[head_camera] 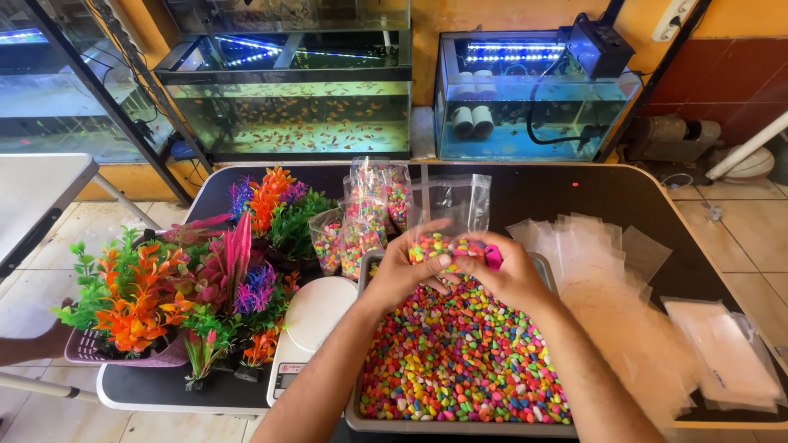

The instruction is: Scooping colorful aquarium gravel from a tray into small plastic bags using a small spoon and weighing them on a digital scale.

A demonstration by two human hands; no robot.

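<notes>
Both hands meet above the pebble tray [361, 414], left hand [402, 267] and right hand [510, 275] fingers pinching a clear bag [450, 215].

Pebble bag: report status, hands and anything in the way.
Left hand holds clear bag open. Right hand grips pink scoop at its mouth. Bag part-filled over pebble tray. Nothing in the way.

Both forearms are bare from the lower edge of the view up to the fingers [435, 232], with no sleeves, gloves, watch or rings showing. The left hand [406, 271] and right hand [513, 275] are bare too.
</notes>
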